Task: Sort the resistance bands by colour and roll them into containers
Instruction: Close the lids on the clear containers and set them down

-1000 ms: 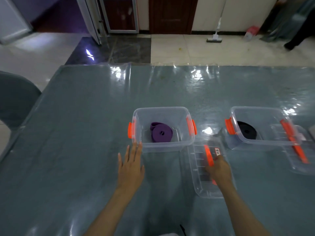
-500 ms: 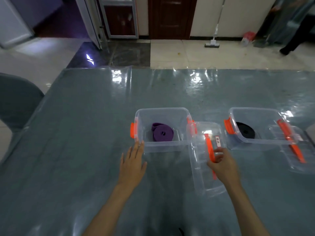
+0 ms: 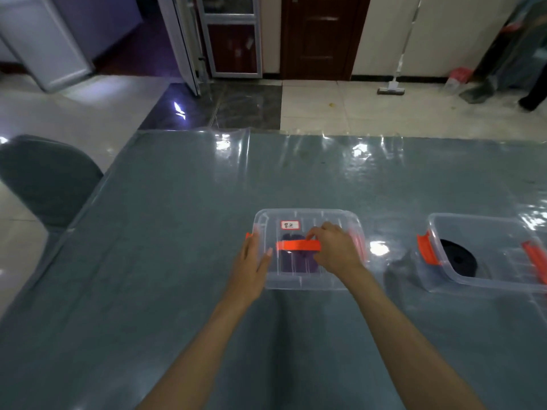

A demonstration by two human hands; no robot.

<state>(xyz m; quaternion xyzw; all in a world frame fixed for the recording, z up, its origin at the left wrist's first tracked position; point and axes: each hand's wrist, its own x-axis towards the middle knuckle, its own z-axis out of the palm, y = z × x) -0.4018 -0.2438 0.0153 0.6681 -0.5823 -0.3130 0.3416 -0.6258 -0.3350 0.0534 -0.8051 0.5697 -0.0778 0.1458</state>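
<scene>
Purple band [image 3: 296, 260] seen only blurred through clear lid [image 3: 307, 220]. Text on lid label [image 3: 290, 224] too small to be read. Right-hand container [image 3: 485, 250] cut off by right edge. Black band [image 3: 458, 258] partly hidden by container wall.

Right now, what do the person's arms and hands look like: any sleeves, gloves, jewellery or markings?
Both forearms are bare up to the bottom edge of the picture; no sleeve shows. The left hand and the right hand wear no gloves. No watch, bracelet or ring shows on either wrist or on the visible fingers, and no markings can be made out. The picture is slightly blurred, so small details could be missed.
</scene>
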